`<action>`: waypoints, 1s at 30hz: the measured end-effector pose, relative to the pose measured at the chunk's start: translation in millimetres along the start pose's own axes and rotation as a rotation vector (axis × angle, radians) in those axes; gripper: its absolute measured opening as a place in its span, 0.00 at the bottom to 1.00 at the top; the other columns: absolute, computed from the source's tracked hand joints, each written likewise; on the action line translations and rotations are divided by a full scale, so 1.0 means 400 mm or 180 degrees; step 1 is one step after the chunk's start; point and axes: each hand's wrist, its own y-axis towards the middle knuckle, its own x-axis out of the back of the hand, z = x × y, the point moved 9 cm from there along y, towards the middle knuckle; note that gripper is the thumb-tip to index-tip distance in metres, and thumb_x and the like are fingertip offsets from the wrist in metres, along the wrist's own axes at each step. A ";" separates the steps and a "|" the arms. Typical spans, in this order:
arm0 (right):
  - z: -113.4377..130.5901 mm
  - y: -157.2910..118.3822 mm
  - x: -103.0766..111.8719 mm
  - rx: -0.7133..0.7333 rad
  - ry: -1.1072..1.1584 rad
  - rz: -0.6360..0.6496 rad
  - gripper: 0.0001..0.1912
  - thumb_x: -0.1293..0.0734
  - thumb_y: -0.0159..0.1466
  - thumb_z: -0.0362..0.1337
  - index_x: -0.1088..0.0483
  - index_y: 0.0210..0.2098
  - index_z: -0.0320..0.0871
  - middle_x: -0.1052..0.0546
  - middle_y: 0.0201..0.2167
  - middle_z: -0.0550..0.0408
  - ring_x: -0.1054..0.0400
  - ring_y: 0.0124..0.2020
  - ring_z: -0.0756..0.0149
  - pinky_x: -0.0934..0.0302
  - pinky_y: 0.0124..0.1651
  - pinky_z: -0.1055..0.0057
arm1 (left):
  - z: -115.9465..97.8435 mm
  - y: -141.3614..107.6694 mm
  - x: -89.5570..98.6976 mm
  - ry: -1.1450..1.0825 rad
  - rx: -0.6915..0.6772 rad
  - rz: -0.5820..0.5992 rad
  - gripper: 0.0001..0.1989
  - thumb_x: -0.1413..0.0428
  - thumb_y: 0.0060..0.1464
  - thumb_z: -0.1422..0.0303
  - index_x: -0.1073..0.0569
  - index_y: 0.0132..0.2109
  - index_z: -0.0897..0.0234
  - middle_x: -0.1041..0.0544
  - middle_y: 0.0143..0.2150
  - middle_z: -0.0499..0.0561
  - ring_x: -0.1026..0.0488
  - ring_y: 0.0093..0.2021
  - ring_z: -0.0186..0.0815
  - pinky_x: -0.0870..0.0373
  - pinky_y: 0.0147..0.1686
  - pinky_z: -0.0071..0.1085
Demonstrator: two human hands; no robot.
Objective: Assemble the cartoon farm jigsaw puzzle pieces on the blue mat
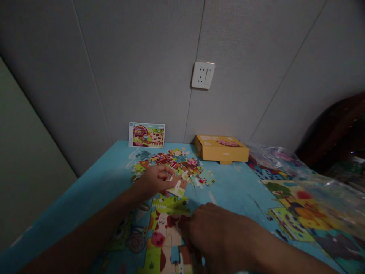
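My left hand has its fingers curled at a brown and white puzzle piece, beside the pile of loose pieces. Below it lies a partly joined puzzle showing a cow with a pink nose. My right hand rests on the right side of that puzzle, its fingers bent down; the fingertips and whatever is under them are hidden. A picture card of a farm scene leans on the wall behind the pile.
A yellow box lies at the back by the wall. Clear plastic bags and colourful picture sheets cover the right side. The blue patterned table cover meets the grey wall, which has a white socket.
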 end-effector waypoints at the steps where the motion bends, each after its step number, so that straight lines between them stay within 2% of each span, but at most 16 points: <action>1: -0.004 0.002 -0.001 0.0047 0.0021 0.0079 0.15 0.28 0.50 0.45 0.24 0.32 0.40 0.22 0.26 0.51 0.32 0.22 0.64 0.54 0.20 0.72 | -0.001 0.001 0.003 0.0056 -0.0015 -0.0019 0.21 0.34 0.34 0.64 0.31 0.36 0.67 0.26 0.26 0.45 0.32 0.19 0.27 0.30 0.19 0.26; 4: -0.015 0.007 -0.005 0.0122 0.0214 0.0328 0.16 0.26 0.47 0.46 0.24 0.31 0.42 0.21 0.29 0.54 0.32 0.25 0.65 0.48 0.23 0.72 | -0.002 0.004 0.010 0.0238 -0.0083 -0.0065 0.18 0.35 0.36 0.63 0.30 0.34 0.67 0.25 0.25 0.46 0.34 0.17 0.26 0.35 0.18 0.24; 6: -0.016 0.006 -0.002 0.0194 0.0260 0.0394 0.15 0.27 0.47 0.46 0.25 0.30 0.43 0.21 0.31 0.54 0.33 0.26 0.67 0.47 0.25 0.72 | -0.003 0.004 0.012 0.0282 -0.0108 -0.0070 0.18 0.36 0.38 0.62 0.28 0.36 0.67 0.24 0.26 0.48 0.32 0.19 0.27 0.36 0.19 0.24; 9: -0.017 0.002 0.017 0.0282 0.0165 0.0217 0.17 0.26 0.45 0.44 0.25 0.32 0.42 0.23 0.35 0.53 0.35 0.27 0.67 0.48 0.25 0.71 | -0.010 -0.002 0.006 0.0211 -0.0108 -0.0020 0.19 0.38 0.41 0.61 0.27 0.40 0.67 0.21 0.30 0.51 0.26 0.26 0.32 0.34 0.25 0.26; 14: -0.019 -0.009 0.030 0.0374 0.0264 0.0131 0.15 0.25 0.43 0.44 0.26 0.27 0.42 0.25 0.35 0.53 0.34 0.31 0.65 0.44 0.27 0.71 | -0.027 -0.019 -0.025 0.0499 -0.0314 0.0320 0.18 0.39 0.43 0.60 0.27 0.40 0.66 0.23 0.29 0.49 0.24 0.32 0.36 0.32 0.30 0.27; 17: -0.040 -0.014 0.040 0.0335 0.0679 0.0149 0.17 0.25 0.43 0.42 0.26 0.30 0.41 0.25 0.34 0.55 0.34 0.31 0.66 0.41 0.31 0.72 | -0.027 -0.024 -0.032 0.0751 -0.0473 0.0442 0.19 0.40 0.46 0.60 0.28 0.44 0.65 0.24 0.32 0.49 0.24 0.34 0.37 0.31 0.32 0.28; 21: -0.104 -0.008 0.041 0.0085 0.1450 0.0203 0.21 0.25 0.44 0.36 0.28 0.38 0.41 0.27 0.29 0.60 0.34 0.27 0.71 0.40 0.29 0.75 | -0.036 -0.030 -0.035 0.1024 -0.0625 0.0488 0.17 0.41 0.49 0.60 0.27 0.44 0.65 0.24 0.34 0.51 0.25 0.36 0.38 0.30 0.34 0.29; 23: -0.141 0.006 0.050 0.0059 0.1852 -0.0026 0.19 0.27 0.48 0.33 0.30 0.39 0.40 0.28 0.28 0.60 0.35 0.25 0.73 0.40 0.28 0.76 | -0.050 -0.033 -0.033 0.0992 -0.0732 0.0407 0.15 0.42 0.50 0.61 0.26 0.44 0.64 0.23 0.40 0.53 0.25 0.42 0.40 0.30 0.39 0.31; 25: -0.181 0.023 0.057 0.0038 0.2443 -0.0305 0.14 0.31 0.54 0.33 0.33 0.39 0.40 0.30 0.28 0.60 0.36 0.24 0.74 0.40 0.25 0.77 | -0.053 -0.033 -0.028 0.0727 -0.0681 0.0332 0.18 0.41 0.49 0.63 0.28 0.47 0.64 0.23 0.42 0.54 0.25 0.43 0.41 0.29 0.41 0.33; 28: -0.245 0.043 0.078 0.0038 0.3453 -0.0968 0.21 0.30 0.54 0.35 0.38 0.45 0.42 0.31 0.29 0.60 0.35 0.24 0.73 0.38 0.25 0.75 | -0.038 -0.027 -0.028 0.0256 -0.0448 0.0341 0.22 0.38 0.44 0.65 0.32 0.47 0.64 0.23 0.37 0.53 0.23 0.38 0.41 0.28 0.37 0.34; 30: -0.288 0.046 0.094 -0.0006 0.3766 -0.1496 0.23 0.26 0.50 0.37 0.37 0.42 0.41 0.32 0.28 0.61 0.36 0.24 0.73 0.39 0.26 0.75 | -0.034 -0.023 -0.031 0.0184 -0.0432 0.0379 0.19 0.38 0.43 0.66 0.31 0.43 0.65 0.22 0.37 0.54 0.22 0.37 0.41 0.27 0.38 0.35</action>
